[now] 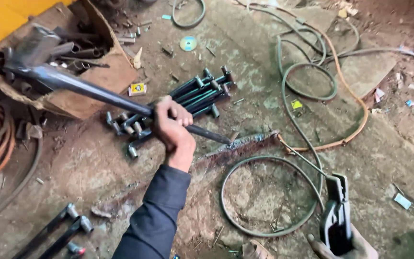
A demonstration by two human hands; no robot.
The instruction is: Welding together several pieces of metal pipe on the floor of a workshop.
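Left hand (172, 125) is clenching around the long dark steel hammer handle (101, 94) near its pointed lower end, which is resting just above a rusty flat iron strip (238, 147) lying on the dirt floor (97, 163). A dark blue sleeve (156, 216) is covering the forearm. The grey metal hammer head (32, 48) is standing raised at the upper left, over a torn cardboard box of pipe pieces (97, 72). Directly behind the left hand, a bundle of dark green threaded metal rods (192, 93) is lying on the floor, touching one another.

Right hand (348, 247) is grasping the black welding electrode holder (336, 216) at the lower right edge; a thin welding rod (300, 156) is projecting from it toward the end of the iron strip. A grey cable (264, 196) is looping on the floor between the two hands. Further out, an orange hose (346, 96) and grey hoses (307, 79) are lying coiled at the upper right. A shiny disc (188, 43) is lying near the top, and two dark pipe fittings (61, 228) are lying at the lower left.
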